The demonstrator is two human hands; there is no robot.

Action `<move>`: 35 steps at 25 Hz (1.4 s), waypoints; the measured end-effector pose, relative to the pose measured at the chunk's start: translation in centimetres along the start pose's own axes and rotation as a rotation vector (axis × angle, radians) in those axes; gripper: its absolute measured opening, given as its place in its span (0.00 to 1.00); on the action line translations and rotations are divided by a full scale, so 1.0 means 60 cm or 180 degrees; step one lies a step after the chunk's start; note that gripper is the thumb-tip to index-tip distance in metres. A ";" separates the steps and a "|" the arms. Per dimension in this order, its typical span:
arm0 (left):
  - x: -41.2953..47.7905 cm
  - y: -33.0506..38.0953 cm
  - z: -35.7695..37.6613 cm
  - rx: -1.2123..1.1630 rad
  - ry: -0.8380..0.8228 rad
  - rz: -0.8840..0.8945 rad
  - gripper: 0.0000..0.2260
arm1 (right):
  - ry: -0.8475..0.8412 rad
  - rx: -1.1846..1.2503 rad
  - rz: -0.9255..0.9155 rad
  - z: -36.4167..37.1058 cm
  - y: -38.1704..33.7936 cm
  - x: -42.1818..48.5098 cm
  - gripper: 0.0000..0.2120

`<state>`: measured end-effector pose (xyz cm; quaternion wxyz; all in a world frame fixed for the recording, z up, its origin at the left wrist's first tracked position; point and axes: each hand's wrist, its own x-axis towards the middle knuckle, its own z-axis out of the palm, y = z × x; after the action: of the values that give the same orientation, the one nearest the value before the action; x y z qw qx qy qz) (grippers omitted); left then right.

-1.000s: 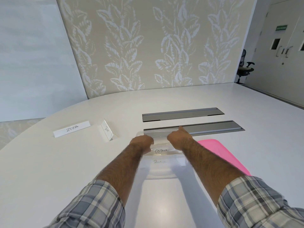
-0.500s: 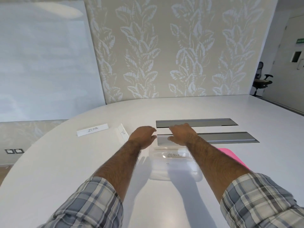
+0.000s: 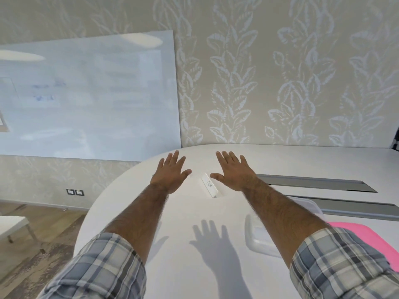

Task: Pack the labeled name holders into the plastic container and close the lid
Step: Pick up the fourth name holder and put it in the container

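Ok, mid-pack step: both grips wide open, empty, left hand (image 3: 170,172) & right hand (image 3: 233,172) flank name holder (image 3: 209,187) on worktop (image 3: 190,208); next prob. pinch it, carry to container (image 3: 257,238) under right forearm, lid (image 3: 371,236) beside.

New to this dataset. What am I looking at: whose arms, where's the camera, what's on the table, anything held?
No robot here: a person works with bare hands. The one camera sits on their head, looking forward and down, so the arms reach in from the bottom. The left hand and right hand are both open, fingers spread, holding nothing; their shadows fall on the white table. Between them sits one labeled name holder, its writing too small to read. Under the right forearm lies the clear container, with a pink lid beside it, partly hidden by the sleeve. Two grey slots are set in the tabletop beyond.
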<state>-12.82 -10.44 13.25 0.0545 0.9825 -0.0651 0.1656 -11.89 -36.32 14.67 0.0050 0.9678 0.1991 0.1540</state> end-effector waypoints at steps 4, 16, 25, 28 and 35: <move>0.011 -0.114 -0.021 0.0063 0.0026 -0.0036 0.31 | 0.0029 -0.0046 0.0036 -0.012 -0.077 0.063 0.40; 0.066 -0.331 0.004 -0.0063 -0.0146 0.0044 0.30 | -0.0276 -0.0117 0.0228 0.032 -0.212 0.208 0.40; 0.159 -0.374 0.103 -0.0077 -0.0367 0.0044 0.27 | -0.0559 -0.0095 0.0241 0.136 -0.172 0.323 0.39; 0.200 -0.393 0.139 0.0009 -0.0466 0.0070 0.27 | -0.0653 -0.0136 0.0272 0.179 -0.153 0.370 0.38; 0.276 -0.413 0.237 0.0003 -0.0813 0.0106 0.26 | -0.0924 -0.0276 0.0166 0.289 -0.137 0.455 0.38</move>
<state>10.82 10.33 3.27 0.0426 0.9944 -0.0877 0.0400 14.00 -17.26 5.66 0.0715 0.9836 0.1643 0.0210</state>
